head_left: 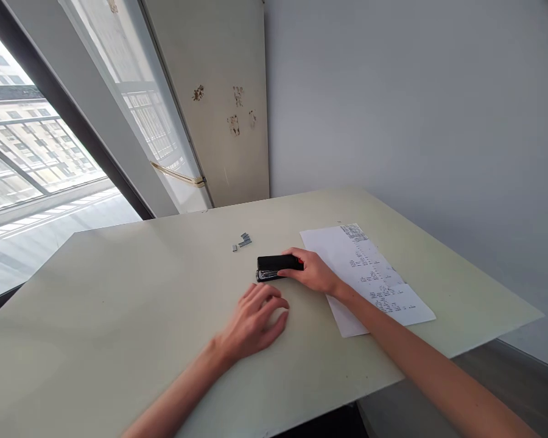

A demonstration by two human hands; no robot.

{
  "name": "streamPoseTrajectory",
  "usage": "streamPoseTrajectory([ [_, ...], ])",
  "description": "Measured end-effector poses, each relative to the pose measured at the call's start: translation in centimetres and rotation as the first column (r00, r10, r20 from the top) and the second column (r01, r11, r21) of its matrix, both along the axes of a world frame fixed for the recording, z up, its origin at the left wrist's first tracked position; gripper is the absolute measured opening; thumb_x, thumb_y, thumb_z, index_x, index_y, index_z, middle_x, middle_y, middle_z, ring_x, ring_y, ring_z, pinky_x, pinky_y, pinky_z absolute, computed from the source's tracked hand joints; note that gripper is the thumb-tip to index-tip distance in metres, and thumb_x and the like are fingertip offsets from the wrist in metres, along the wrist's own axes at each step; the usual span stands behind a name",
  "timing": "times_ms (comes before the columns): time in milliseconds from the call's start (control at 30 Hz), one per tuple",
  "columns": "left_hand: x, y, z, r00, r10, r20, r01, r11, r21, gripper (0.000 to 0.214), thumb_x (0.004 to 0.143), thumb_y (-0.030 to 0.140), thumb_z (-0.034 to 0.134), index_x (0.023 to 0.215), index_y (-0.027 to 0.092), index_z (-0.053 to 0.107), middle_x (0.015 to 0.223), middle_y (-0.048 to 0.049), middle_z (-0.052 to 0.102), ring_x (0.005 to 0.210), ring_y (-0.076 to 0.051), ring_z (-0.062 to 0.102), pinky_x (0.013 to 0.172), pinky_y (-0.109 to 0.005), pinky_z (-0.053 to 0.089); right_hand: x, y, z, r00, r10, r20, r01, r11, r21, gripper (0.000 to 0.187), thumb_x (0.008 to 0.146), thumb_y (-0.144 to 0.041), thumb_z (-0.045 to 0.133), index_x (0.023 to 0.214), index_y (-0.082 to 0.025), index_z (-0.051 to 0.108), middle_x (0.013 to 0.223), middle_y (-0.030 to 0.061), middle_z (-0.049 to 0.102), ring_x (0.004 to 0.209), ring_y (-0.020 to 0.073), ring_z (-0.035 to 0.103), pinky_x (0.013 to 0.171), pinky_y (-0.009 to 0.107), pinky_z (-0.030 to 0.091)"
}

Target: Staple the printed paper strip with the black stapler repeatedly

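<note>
A black stapler [274, 263] lies on the pale table, its front end pointing left. My right hand [313, 272] is closed around the stapler's rear part, thumb on the near side and fingers over the far side. Just in front of the stapler, my left hand [259, 319] rests by the tabletop with fingers loosely curved and apart, holding nothing. Several small strips of staples [245, 240] lie beyond the stapler to the left. A printed sheet of paper [386, 277] lies flat to the right, partly under my right wrist and forearm.
The pale table [119, 316] runs wide to the left and narrows to a corner at the right. Behind it stand a cabinet-like fridge [231, 164] with stained patches and a grey wall [406, 103]. A window [31, 134] is at the left.
</note>
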State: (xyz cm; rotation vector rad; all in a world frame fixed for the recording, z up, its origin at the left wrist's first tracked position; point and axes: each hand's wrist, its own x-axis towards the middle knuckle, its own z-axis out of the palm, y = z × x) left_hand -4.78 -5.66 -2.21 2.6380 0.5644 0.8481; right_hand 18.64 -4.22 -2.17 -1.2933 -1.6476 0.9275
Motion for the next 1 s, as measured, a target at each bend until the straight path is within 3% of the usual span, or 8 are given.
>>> streamPoseTrajectory([
  [133, -3.0, 1.6, 0.4, 0.936, 0.316, 0.158, -0.279, 0.936, -0.215, 0.019, 0.101, 0.033, 0.056, 0.086, 0.023, 0.062, 0.089, -0.006, 0.063, 0.083, -0.021, 0.057, 0.079, -0.034, 0.046, -0.8, 0.1, -1.0, 0.999, 0.037, 0.017, -0.037, 0.999, -0.008, 0.04, 0.089, -0.055, 0.072, 0.117, -0.026, 0.07, 0.114, 0.0053, 0.074, 0.103, 0.0243, 0.068, 0.09, 0.038, 0.053],
  [233, -3.8, 2.7, 0.7, 0.806, 0.555, 0.206, -0.405, 0.77, -0.493, 0.03, 0.103, 0.044, 0.051, 0.084, 0.023, 0.06, 0.084, -0.0025, 0.059, 0.08, -0.02, 0.053, 0.075, -0.031, 0.042, -0.5, -0.3, -1.2, 0.999, -0.032, -0.036, 0.034, 0.999, 0.031, 0.04, 0.099, -0.055, 0.059, 0.128, -0.028, 0.066, 0.128, 0.007, 0.071, 0.121, 0.0244, 0.064, 0.104, 0.041, 0.049],
  [333, -4.1, 3.4, 0.9, 0.733, 0.663, 0.15, -0.414, 0.61, -0.675, 0.036, 0.102, 0.053, 0.051, 0.086, 0.023, 0.062, 0.08, 0.0001, 0.055, 0.078, -0.019, 0.051, 0.072, -0.029, 0.039, -0.3, -0.5, -1.6, 0.983, -0.142, -0.119, 0.145, 0.989, 0.017, 0.042, 0.106, -0.056, 0.044, 0.129, -0.027, 0.063, 0.126, 0.0069, 0.071, 0.123, 0.0234, 0.064, 0.106, 0.041, 0.049],
  [533, -4.6, 3.9, 0.6, 0.702, 0.694, 0.161, -0.372, 0.549, -0.749, 0.039, 0.1, 0.058, 0.053, 0.084, 0.023, 0.061, 0.081, 0.0002, 0.054, 0.082, -0.019, 0.05, 0.078, -0.029, 0.039, -1.2, -0.5, -2.7, 0.969, -0.246, 0.017, 0.245, 0.967, 0.064, 0.044, 0.109, -0.056, 0.032, 0.126, -0.029, 0.063, 0.125, 0.0073, 0.071, 0.117, 0.0259, 0.063, 0.108, 0.047, 0.047],
  [700, -4.8, 4.2, 0.4, 0.594, 0.784, 0.18, -0.422, 0.494, -0.76, 0.035, 0.1, 0.058, 0.054, 0.095, 0.025, 0.066, 0.103, -0.0032, 0.066, 0.098, -0.023, 0.056, 0.092, -0.032, 0.043, -1.5, -0.7, -2.4, 0.962, -0.27, 0.043, 0.267, 0.962, 0.056, 0.041, 0.108, -0.057, 0.037, 0.124, -0.03, 0.063, 0.125, 0.0075, 0.071, 0.112, 0.0268, 0.064, 0.103, 0.047, 0.049],
  [800, -4.6, 4.1, 0.2, 0.589, 0.775, 0.229, -0.359, 0.505, -0.785, 0.036, 0.1, 0.057, 0.056, 0.109, 0.025, 0.069, 0.125, -0.0059, 0.069, 0.116, -0.025, 0.06, 0.104, -0.036, 0.043, -1.6, -0.9, -2.0, 0.983, -0.145, 0.112, 0.14, 0.989, 0.051, 0.039, 0.1, -0.06, 0.054, 0.122, -0.03, 0.065, 0.12, 0.0069, 0.072, 0.109, 0.0281, 0.065, 0.095, 0.044, 0.052],
  [900, -4.4, 4.1, 0.1, 0.597, 0.741, 0.307, -0.197, 0.506, -0.84, 0.038, 0.1, 0.056, 0.058, 0.116, 0.023, 0.07, 0.135, -0.0081, 0.068, 0.128, -0.025, 0.06, 0.111, -0.037, 0.043, -1.8, -1.3, -1.2, 0.981, -0.098, 0.168, 0.1, 0.995, -0.002, 0.041, 0.09, -0.063, 0.069, 0.114, -0.03, 0.068, 0.101, 0.0048, 0.074, 0.09, 0.0265, 0.066, 0.08, 0.04, 0.054],
  [1000, -4.3, 4.5, 0.3, 0.533, 0.752, 0.387, 0.062, 0.421, -0.905, 0.036, 0.1, 0.051, 0.06, 0.113, 0.019, 0.07, 0.131, -0.0114, 0.071, 0.127, -0.025, 0.064, 0.114, -0.038, 0.045, -1.9, -1.5, 0.1, 0.996, -0.08, 0.035, 0.085, 0.98, -0.179, 0.041, 0.089, -0.063, 0.071, 0.11, -0.027, 0.07, 0.093, 0.0037, 0.075, 0.085, 0.0244, 0.068, 0.075, 0.038, 0.055],
])
